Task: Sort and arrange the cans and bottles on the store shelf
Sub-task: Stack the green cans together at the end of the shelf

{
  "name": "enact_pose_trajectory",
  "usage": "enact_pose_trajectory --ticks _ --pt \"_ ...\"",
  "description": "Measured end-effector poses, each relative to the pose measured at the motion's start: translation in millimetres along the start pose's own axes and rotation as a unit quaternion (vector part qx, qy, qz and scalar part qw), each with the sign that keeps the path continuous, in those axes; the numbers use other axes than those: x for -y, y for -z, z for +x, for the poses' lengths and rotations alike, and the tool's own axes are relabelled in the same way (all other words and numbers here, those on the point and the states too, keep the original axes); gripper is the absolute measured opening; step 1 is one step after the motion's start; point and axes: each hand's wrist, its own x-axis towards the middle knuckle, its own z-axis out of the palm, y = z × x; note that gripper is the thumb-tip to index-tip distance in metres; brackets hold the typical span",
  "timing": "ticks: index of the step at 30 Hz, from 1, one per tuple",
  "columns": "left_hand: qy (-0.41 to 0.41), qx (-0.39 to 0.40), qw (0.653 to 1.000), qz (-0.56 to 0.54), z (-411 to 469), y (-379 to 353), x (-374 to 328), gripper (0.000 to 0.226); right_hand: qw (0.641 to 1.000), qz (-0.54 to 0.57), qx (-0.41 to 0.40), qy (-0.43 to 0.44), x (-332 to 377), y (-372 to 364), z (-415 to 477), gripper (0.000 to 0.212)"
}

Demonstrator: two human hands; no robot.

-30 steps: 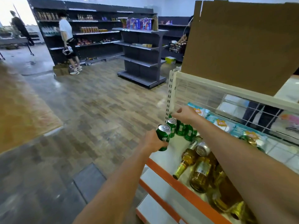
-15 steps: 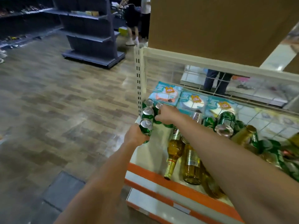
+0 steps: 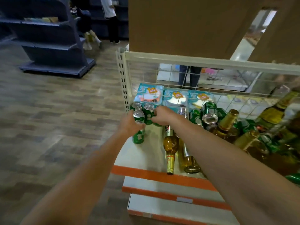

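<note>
Left grip (image 3: 129, 125) holding upright green can (image 3: 138, 138), right grip (image 3: 162, 116) clutching can cluster (image 3: 148, 111), amber bottles (image 3: 170, 143) lying alongside

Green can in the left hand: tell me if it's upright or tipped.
Upright: the green can has its silver top up, base down.

No label on cans (image 3: 138, 114) or bottles (image 3: 170, 143) is readable

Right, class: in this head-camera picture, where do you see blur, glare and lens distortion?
Head view: motion blur smears the bottles at the right edge; the green cans are fairly sharp; soft sheen on the floor; the wide lens tilts the slotted post.
</note>
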Motion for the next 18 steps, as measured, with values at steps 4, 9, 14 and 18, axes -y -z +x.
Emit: enact_pose_trajectory --ticks 4,9,14,18 --pt "-0.089 0.007 0.99 0.105 -1 33 -72 0.057 0.998 -0.029 -0.052 -0.014 2 39 -29 0.024" --pt "-0.182 0.059 0.97 0.149 -16 42 -172 0.053 0.988 -0.037 -0.134 -0.066 -24 109 -82 0.035" --pt "-0.261 0.094 0.939 0.204 -52 20 -263 0.041 0.972 -0.035 -0.206 -0.105 -77 153 -149 0.036" --pt "-0.318 0.106 0.919 0.207 -85 -19 -327 0.036 0.958 -0.044 -0.232 -0.163 -130 176 -214 0.037"
